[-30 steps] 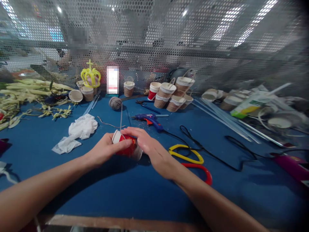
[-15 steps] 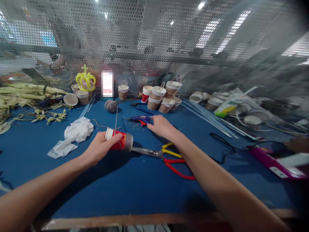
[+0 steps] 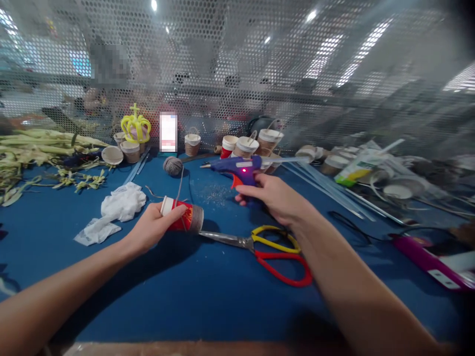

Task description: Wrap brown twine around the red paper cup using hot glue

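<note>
A red paper cup (image 3: 180, 223) lies sideways in my left hand (image 3: 153, 223), fingers closed round it. Grey yarn wraps the cup's right end, and a strand runs from the cup up to a ball of yarn (image 3: 172, 166). My right hand (image 3: 276, 195) grips the handle of a blue hot glue gun (image 3: 243, 165), held above the table with its nozzle to the left. The gun has a red trigger, a lit red light and a clear glue stick out of its back. Scissors (image 3: 248, 243) with one yellow and one red handle lie below, their tip close to the cup.
Wrapped cups (image 3: 246, 146) stand along the perforated metal screen (image 3: 208, 59). A crumpled white cloth (image 3: 123, 201) lies left, near pale dried husks (image 3: 40, 143). Clear glue sticks (image 3: 326, 190) and a purple power strip (image 3: 426, 259) are on the right. A yellow crown (image 3: 135, 126) sits behind.
My right hand has lifted the glue gun off the table and now grips its handle. My left hand keeps the cup in about the same place.
</note>
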The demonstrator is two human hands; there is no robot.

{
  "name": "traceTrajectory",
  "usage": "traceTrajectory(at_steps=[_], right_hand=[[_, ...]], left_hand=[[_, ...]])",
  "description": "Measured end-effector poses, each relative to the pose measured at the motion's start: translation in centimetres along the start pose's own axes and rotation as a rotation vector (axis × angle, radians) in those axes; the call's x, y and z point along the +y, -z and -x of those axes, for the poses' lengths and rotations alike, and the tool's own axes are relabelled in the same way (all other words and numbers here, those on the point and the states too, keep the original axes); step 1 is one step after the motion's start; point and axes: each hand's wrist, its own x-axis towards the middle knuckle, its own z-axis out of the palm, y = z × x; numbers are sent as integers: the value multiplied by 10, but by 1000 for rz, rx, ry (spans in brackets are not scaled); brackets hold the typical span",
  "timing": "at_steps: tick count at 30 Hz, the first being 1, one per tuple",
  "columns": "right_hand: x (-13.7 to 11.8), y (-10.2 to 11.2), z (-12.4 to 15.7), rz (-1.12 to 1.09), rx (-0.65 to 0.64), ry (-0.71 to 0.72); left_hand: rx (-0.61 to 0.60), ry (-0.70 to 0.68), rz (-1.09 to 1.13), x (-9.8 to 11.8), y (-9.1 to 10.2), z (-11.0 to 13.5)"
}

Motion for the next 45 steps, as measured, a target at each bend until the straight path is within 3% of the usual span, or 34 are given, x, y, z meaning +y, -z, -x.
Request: traceTrajectory(at_steps=[1, 6, 10, 13, 16, 35, 45], right_hand=[[-5, 1, 9, -81, -79, -11], [-18, -9, 46, -95, -177, 79], [-18, -21, 58, 69, -127, 119], [-15, -28, 60, 249, -38, 262], [-12, -32, 60, 324, -33, 356], [-13, -37, 59, 455, -71, 463], [-10, -36, 58, 482, -34, 499]], left_hand=[[9, 1, -1, 0, 0, 0], [50, 35, 63, 1, 2, -2], [62, 117, 219, 4, 1, -4], [88, 191, 310, 7, 0, -6], [106, 237, 374, 8, 0, -7], [177, 247, 331, 8, 3, -10], [135, 242, 324, 4, 2, -10]])
